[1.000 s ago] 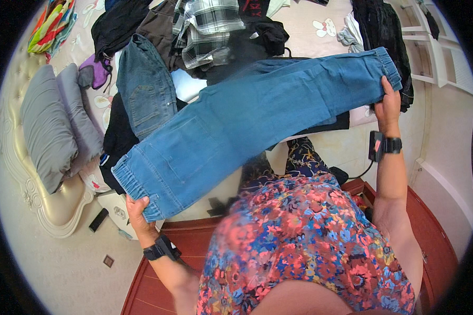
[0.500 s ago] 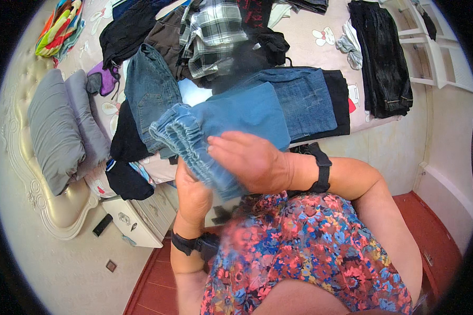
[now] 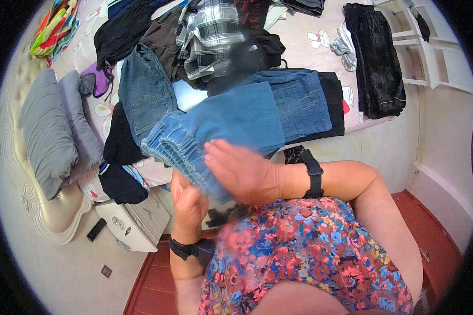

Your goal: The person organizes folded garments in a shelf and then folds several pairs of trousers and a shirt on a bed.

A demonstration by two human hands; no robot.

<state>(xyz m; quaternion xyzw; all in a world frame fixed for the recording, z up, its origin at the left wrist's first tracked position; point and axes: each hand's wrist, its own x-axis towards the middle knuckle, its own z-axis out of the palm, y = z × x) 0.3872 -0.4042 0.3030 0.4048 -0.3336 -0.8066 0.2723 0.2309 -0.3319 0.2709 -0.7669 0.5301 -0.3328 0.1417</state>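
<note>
Folded light-blue jeans (image 3: 242, 113) with a gathered elastic waistband lie partly over the bed's near edge, the waistband toward me. My left hand (image 3: 188, 197) is closed at the waistband's lower left, its fingertips partly hidden by the denim. My right hand (image 3: 242, 170) rests flat on top of the jeans near the waistband, fingers stretched out together. Right beyond them lie darker blue folded jeans (image 3: 302, 100) on black folded trousers (image 3: 335, 102). To the left is another pair of blue jeans (image 3: 147, 97), loosely laid.
A heap with a plaid shirt (image 3: 210, 37) and black garments (image 3: 123, 39) covers the bed's far middle. Black jeans (image 3: 376, 63) lie folded at the right, beside a grey-white cloth (image 3: 344, 50). Grey pillows (image 3: 50, 134) lean near the headboard (image 3: 47, 223). A white nightstand (image 3: 134, 218) stands below.
The whole view has shifted slightly. The jeans' waistband spreads a little further left, and my right hand stays flat on the denim. My left hand remains at the waistband.
</note>
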